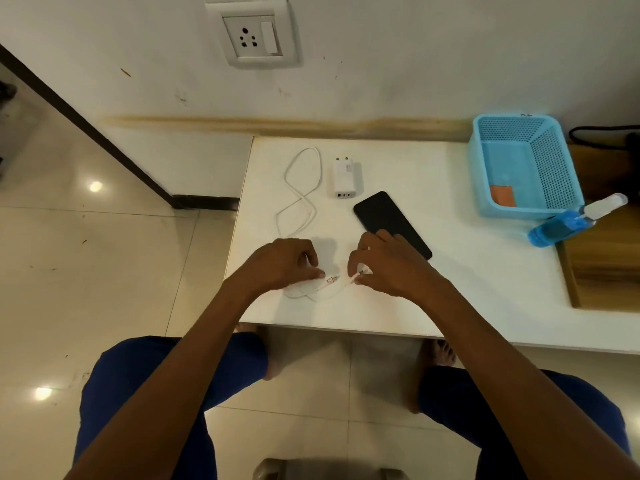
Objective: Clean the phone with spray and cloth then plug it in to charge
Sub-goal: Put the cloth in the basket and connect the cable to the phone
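Your phone [392, 224] lies face up on the white table [467, 289], just right of centre, its near end under the fingertips of your right hand [388, 268]. That hand pinches one plug of the white cable [299, 188], and your left hand [284, 263] pinches the other plug close beside it, the cable looping away to the far left. The charger brick [345, 178] lies unplugged just beyond the phone; the wall socket [252, 34] is well above the table. The spray bottle [568, 223] lies tipped at the blue basket [523, 168] on the right. Pull the slack carelessly and the loop could knot or drag the brick; a mistaken connector end may jam at the port.
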